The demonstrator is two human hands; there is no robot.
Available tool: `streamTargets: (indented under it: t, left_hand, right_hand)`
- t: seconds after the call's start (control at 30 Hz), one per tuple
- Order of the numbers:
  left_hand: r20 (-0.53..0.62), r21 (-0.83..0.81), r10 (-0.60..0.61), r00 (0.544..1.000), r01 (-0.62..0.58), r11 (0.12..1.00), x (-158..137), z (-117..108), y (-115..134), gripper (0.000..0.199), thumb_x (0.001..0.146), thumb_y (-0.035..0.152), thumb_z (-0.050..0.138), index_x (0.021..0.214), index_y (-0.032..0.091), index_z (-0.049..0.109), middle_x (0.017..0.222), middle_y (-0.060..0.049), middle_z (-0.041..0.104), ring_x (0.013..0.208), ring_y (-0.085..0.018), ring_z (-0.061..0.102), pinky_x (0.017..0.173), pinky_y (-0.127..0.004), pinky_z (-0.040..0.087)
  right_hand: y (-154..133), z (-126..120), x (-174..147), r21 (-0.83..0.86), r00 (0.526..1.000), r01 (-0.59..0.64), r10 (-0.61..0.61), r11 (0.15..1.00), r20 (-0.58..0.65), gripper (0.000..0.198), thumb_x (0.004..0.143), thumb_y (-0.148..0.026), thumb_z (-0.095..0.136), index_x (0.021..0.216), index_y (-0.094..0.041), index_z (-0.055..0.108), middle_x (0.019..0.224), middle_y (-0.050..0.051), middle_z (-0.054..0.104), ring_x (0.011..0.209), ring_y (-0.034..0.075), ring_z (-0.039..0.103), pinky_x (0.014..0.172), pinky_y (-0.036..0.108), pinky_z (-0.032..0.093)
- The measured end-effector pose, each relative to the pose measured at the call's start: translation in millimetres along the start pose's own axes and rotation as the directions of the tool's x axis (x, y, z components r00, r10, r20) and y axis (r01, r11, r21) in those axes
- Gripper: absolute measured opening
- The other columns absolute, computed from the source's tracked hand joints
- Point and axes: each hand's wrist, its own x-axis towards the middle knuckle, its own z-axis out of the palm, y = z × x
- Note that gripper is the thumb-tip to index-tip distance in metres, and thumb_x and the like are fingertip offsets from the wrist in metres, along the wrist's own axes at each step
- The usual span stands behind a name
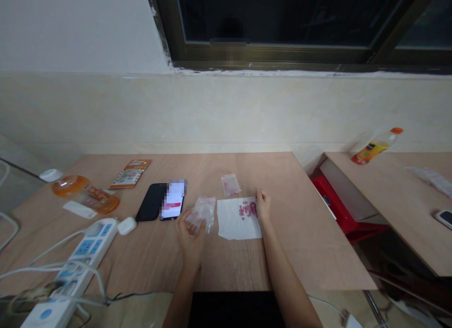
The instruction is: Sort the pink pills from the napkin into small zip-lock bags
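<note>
On the tabletop lies a white sheet of paper (233, 227) with a cluster of small pink-red pieces (247, 209) near its right side. My right hand (262, 204) is closed at the sheet's right edge, beside the cluster; what its fingers hold, if anything, is hidden. Left of the paper, my left hand (189, 231) has its thumb and fingers on a clear plastic bag (206, 210), which looks crumpled. Just beyond the paper is a small clear zip bag (230, 184) with a few pink pieces inside.
Two phones, one dark (152, 203) and one lit (173, 201), lie left of the bag. Further left are an orange packet (130, 173), a drink bottle (88, 194), a white charging case (127, 226) and a power strip (84, 252) with cables. Another bottle (376, 149) stands on the right-hand table.
</note>
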Motion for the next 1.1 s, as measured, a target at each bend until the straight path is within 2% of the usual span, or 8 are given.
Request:
streamTargets:
  t: [0.1,0.23,0.43,0.57,0.73,0.93,1.1]
  left_hand:
    - [-0.075,0.15,0.06,0.995,-0.048,0.987,-1.2,-0.3,0.3,0.046,0.078,0.046,0.065,0.114,0.021,0.054,0.123,-0.011,0.052,0.115,-0.028,0.054,0.09,-0.045,0.052]
    - [-0.002,0.317,0.183,0.983,-0.173,0.932,-2.2,-1.3,-0.6,0.037,0.082,0.045,0.061,0.108,0.019,0.056,0.114,-0.011,0.055,0.113,-0.029,0.052,0.1,-0.05,0.043]
    - [0.038,0.473,0.224,0.974,-0.215,0.854,-5.6,0.4,-6.1,0.032,0.083,0.042,0.059,0.105,0.019,0.06,0.104,-0.012,0.058,0.105,-0.03,0.054,0.095,-0.05,0.043]
    - [0.097,0.462,0.246,0.964,-0.262,0.847,-3.5,5.6,-0.6,0.034,0.083,0.042,0.06,0.109,0.02,0.062,0.117,-0.015,0.058,0.113,-0.033,0.053,0.099,-0.053,0.04]
    - [0.242,0.502,0.26,0.935,-0.35,0.791,11.5,17.4,10.5,0.053,0.082,0.043,0.06,0.13,0.021,0.053,0.143,-0.018,0.044,0.131,-0.038,0.041,0.104,-0.056,0.035]
    - [0.337,0.571,0.216,0.916,-0.382,0.727,29.5,31.2,9.6,0.054,0.087,0.042,0.054,0.136,0.021,0.05,0.151,-0.016,0.037,0.135,-0.037,0.037,0.106,-0.055,0.033]
    - [0.35,0.615,0.171,0.921,-0.364,0.7,33.5,38.0,-3.1,0.049,0.094,0.037,0.041,0.139,0.019,0.049,0.152,-0.019,0.036,0.137,-0.036,0.036,0.107,-0.057,0.032]
  right_hand:
    - [-0.3,0.2,-1.7,-0.022,1.0,0.017,-0.016,1.0,0.012,0.048,0.08,-0.061,0.051,0.056,-0.024,0.031,0.049,-0.007,0.027,0.046,0.009,0.027,0.044,0.024,0.021]
    - [3.1,-0.7,-2.7,-0.023,0.999,-0.002,0.003,1.0,0.034,0.048,0.081,-0.06,0.051,0.055,-0.023,0.034,0.048,-0.007,0.029,0.044,0.009,0.029,0.043,0.024,0.021]
    - [6.3,-2.6,-1.0,-0.033,1.0,0.018,-0.017,0.999,0.023,0.046,0.082,-0.056,0.051,0.054,-0.022,0.039,0.047,-0.007,0.032,0.044,0.01,0.031,0.044,0.024,0.022]
    - [4.7,-2.6,-0.9,-0.033,0.999,0.031,-0.03,0.999,0.02,0.045,0.082,-0.055,0.052,0.054,-0.022,0.041,0.047,-0.007,0.033,0.045,0.01,0.032,0.044,0.024,0.023]
    - [2.8,-1.7,-2.8,-0.016,0.999,-0.002,0.002,1.0,0.034,0.045,0.083,-0.056,0.051,0.055,-0.022,0.042,0.046,-0.007,0.034,0.042,0.01,0.033,0.043,0.024,0.023]
    - [5.9,-1.6,-1.5,-0.025,0.999,0.021,-0.02,0.999,0.045,0.045,0.082,-0.057,0.051,0.055,-0.022,0.044,0.047,-0.006,0.036,0.044,0.01,0.033,0.044,0.024,0.024]
    - [10.3,-1.3,0.0,-0.029,0.999,0.018,-0.016,0.999,0.048,0.046,0.081,-0.058,0.052,0.054,-0.021,0.043,0.048,-0.007,0.034,0.046,0.01,0.032,0.045,0.024,0.023]
